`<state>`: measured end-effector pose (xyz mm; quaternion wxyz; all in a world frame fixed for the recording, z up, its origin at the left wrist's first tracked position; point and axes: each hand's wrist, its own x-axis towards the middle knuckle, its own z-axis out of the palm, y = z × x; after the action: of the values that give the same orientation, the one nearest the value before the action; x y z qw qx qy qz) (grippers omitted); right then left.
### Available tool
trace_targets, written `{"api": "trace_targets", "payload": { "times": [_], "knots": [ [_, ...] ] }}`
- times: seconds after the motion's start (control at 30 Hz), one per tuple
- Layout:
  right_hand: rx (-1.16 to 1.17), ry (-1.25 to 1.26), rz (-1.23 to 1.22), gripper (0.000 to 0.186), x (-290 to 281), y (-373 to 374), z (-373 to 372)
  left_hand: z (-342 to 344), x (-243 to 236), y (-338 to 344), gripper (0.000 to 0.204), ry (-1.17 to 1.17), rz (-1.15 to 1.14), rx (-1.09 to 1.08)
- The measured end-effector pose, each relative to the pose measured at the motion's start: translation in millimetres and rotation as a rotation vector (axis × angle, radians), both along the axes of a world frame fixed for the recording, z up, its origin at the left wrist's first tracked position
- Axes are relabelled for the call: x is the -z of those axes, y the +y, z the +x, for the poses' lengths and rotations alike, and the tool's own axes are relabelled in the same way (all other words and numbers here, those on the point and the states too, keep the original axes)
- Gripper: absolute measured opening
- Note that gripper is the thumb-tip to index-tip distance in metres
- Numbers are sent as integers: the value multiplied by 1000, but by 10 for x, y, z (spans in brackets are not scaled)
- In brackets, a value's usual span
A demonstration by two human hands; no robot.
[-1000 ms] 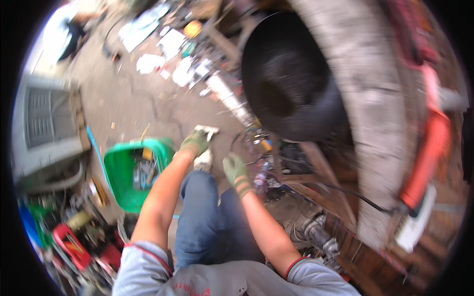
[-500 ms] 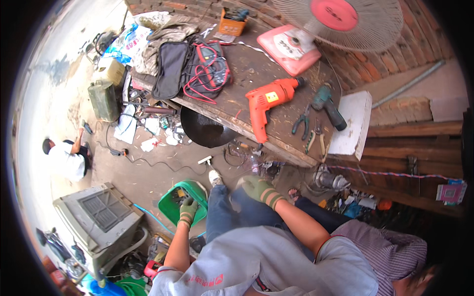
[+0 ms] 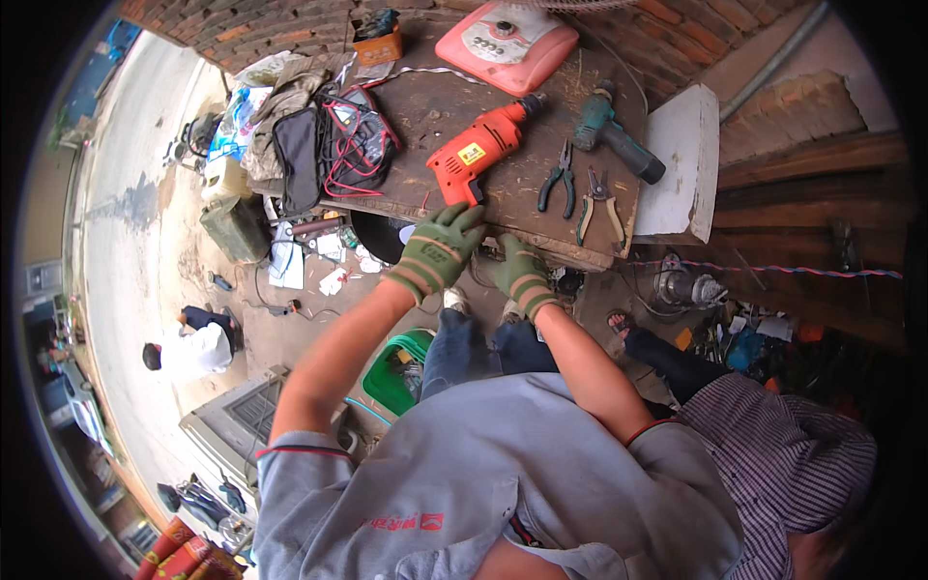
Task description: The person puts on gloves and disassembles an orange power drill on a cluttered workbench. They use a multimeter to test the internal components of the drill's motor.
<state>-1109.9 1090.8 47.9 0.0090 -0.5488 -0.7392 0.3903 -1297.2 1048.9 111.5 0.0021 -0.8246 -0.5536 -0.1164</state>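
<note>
My left hand, in a green work glove with tan bands, reaches over the table's front edge, its fingers stretched out by the handle end of an orange power drill. Whether the fingertips touch the drill is unclear. Close beside it, just below the edge, my gloved right hand has bent fingers at a small dark thing I cannot make out. On the tabletop right of the drill lie dark-handled pliers, wire strippers with pale handles, and a teal cordless driver.
A multimeter case with red leads lies on the wooden table, left. Behind are an orange box and pink fan base. A green bin stands by my legs. Two people are nearby.
Both hands have come up to the table edge, the left from the green bin and the right from above my leg. The view has shifted, and the drill still lies on the table.
</note>
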Motion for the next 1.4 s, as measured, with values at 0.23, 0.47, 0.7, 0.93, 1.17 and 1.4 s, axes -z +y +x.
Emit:
{"api": "trace_targets", "payload": {
  "times": [0.23, 0.47, 0.7, 0.93, 1.17, 1.4],
  "knots": [
    [151, 159, -127, 47, 516, -124, -335, -171, 409, 554, 47, 291, -67, 489],
    [438, 616, -102, 39, 232, -394, -389, -318, 209, 728, 51, 197, -166, 654],
    [495, 850, -8, 34, 190, -470, -562, -335, 249, 777, 36, 261, -27, 723],
    [473, 687, 44, 39, 330, -409, -664, -420, 194, 814, 28, 333, -108, 796],
    [551, 760, 44, 36, 469, -450, -590, -324, -133, 865, 27, 367, -191, 788],
    [493, 694, 34, 31, 314, -380, -692, -545, 180, 923, 31, 308, -128, 811]
  ]
}}
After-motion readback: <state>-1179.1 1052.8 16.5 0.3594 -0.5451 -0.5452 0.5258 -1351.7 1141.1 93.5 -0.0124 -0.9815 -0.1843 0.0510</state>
